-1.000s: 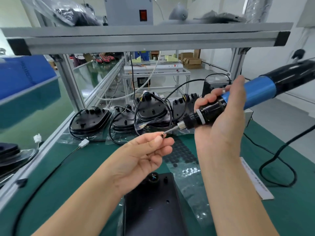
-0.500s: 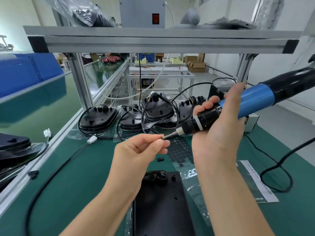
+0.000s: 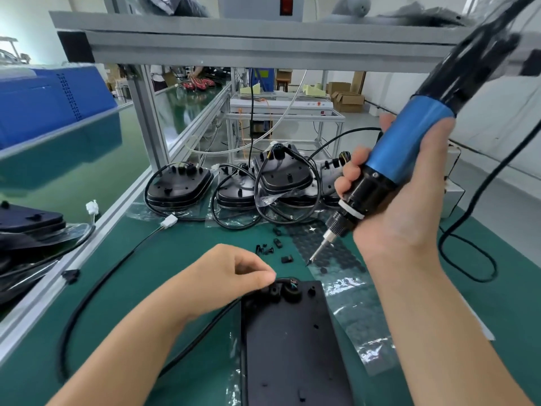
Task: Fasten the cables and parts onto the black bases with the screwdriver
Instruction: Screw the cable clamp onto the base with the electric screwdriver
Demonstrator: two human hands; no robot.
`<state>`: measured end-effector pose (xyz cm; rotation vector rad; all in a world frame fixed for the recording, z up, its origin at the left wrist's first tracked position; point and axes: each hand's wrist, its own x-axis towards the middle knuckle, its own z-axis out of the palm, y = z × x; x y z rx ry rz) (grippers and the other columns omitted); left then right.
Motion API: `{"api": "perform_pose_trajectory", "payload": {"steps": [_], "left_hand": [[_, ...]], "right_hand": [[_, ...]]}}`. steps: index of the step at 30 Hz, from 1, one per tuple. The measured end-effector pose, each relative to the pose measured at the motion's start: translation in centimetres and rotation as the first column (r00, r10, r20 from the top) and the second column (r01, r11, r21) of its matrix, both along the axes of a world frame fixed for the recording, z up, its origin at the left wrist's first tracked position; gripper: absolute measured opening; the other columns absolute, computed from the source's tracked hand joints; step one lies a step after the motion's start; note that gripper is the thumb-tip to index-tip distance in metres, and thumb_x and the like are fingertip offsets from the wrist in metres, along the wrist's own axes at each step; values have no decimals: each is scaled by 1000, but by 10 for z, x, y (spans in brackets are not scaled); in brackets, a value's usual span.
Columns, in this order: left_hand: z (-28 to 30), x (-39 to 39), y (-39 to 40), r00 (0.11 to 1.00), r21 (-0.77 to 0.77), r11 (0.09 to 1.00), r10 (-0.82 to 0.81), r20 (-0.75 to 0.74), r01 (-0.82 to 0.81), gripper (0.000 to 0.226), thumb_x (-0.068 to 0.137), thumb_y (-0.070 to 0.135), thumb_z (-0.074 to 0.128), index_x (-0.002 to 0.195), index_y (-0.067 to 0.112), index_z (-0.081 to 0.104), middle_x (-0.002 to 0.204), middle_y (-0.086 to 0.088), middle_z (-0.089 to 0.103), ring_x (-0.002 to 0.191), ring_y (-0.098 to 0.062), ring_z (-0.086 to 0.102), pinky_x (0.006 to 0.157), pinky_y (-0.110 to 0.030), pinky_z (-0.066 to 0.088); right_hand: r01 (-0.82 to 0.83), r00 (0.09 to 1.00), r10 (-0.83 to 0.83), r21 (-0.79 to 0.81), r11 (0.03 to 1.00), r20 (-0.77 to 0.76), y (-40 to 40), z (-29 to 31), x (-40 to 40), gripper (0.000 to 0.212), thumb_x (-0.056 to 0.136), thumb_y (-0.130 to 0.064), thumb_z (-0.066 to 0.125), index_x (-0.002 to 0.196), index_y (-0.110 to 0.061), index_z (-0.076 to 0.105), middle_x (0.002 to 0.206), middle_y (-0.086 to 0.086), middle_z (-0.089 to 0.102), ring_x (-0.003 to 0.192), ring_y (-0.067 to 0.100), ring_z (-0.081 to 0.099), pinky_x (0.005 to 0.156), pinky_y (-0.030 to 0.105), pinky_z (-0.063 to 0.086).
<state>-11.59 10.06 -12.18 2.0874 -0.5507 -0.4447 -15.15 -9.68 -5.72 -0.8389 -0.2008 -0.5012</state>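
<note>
In the head view the right hand (image 3: 409, 206) is wrapped round the blue-and-black screwdriver (image 3: 407, 153), whose bit tip (image 3: 308, 262) hangs over the green desk (image 3: 181, 259), just beyond the far end of the near black base (image 3: 292, 347). The left hand (image 3: 231, 276) has its fingers curled at that base's far left corner, by the clamp where the black cable (image 3: 96, 288) enters; whether it pinches anything I cannot tell. This looks like the step of driving a screw at the cable clamp, so the next move calls for bringing the bit down squarely onto the screw hole while the left hand steadies the part; more bases (image 3: 178, 191) wait at the far edge.
</note>
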Motion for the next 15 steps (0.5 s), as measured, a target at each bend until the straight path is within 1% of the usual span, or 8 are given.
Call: {"api": "perform_pose_trajectory", "payload": {"steps": [1, 3, 4, 6, 8, 12, 14, 15], "left_hand": [[-3, 1, 0, 1000, -6, 1000, -5, -8, 5, 8, 88, 24, 68, 89, 24, 77, 87, 13, 75, 84, 1, 69, 74, -7, 48], [-6, 5, -1, 1000, -27, 1000, 0, -16, 0, 8, 86, 22, 69, 83, 22, 77, 84, 8, 75, 80, -2, 69, 72, -9, 49], [-7, 6, -1, 1000, -34, 999, -1, -13, 1, 9, 86, 22, 70, 81, 23, 76, 82, 7, 75, 78, -2, 68, 71, -10, 49], [-11, 7, -1, 1000, -36, 999, -8, 20, 9, 10, 86, 23, 70, 77, 25, 76, 81, 7, 75, 75, -2, 68, 70, -11, 49], [-14, 8, -1, 998, -31, 999, -7, 64, 9, 10, 86, 24, 70, 78, 27, 75, 80, 9, 75, 77, -5, 69, 72, -14, 52], [-19, 10, -1, 994, -29, 999, -11, 111, 15, 11, 85, 27, 70, 79, 35, 74, 78, 12, 74, 75, -3, 69, 74, -17, 54], [-20, 11, -1, 993, -32, 999, -7, 119, 11, 10, 85, 28, 70, 79, 35, 73, 76, 12, 74, 73, -3, 68, 75, -21, 55], [-20, 11, -1, 993, -39, 999, -5, 118, 10, 9, 85, 28, 70, 79, 34, 73, 76, 10, 74, 72, -5, 68, 76, -24, 55]], "right_hand": [[-19, 1000, 18, 40, 999, 19, 3, -1, 2, 49, 96, -60, 37, 112, -18, 58, 71, 5, 56, 56, 15, 51, 55, 27, 46], [-21, 999, 20, 26, 999, 38, 9, -5, 3, 52, 95, -61, 34, 118, -20, 58, 67, 4, 56, 54, 15, 49, 52, 25, 44], [-6, 999, 6, 11, 1000, 46, 14, -8, 3, 51, 95, -61, 33, 115, -23, 60, 65, 3, 55, 52, 15, 48, 51, 24, 44], [-2, 999, 4, -41, 999, 49, 23, -13, 3, 49, 94, -63, 32, 97, -29, 67, 63, 3, 56, 49, 15, 47, 49, 24, 43], [2, 999, 3, -105, 994, 48, 31, -17, 3, 52, 93, -64, 31, 84, -26, 67, 63, 3, 57, 48, 16, 48, 49, 25, 42], [12, 998, 2, -224, 975, 63, 41, -24, 4, 43, 89, -67, 39, 87, -34, 67, 65, 2, 58, 48, 16, 49, 50, 28, 42], [28, 999, -14, -275, 961, 51, 46, -24, 6, 60, 80, -76, 50, 99, -19, 60, 65, 2, 59, 48, 17, 49, 51, 29, 42], [31, 998, -15, -295, 955, 56, 48, -24, 6, 68, 74, -78, 53, 101, -16, 56, 65, 2, 58, 48, 18, 49, 51, 29, 42]]}}
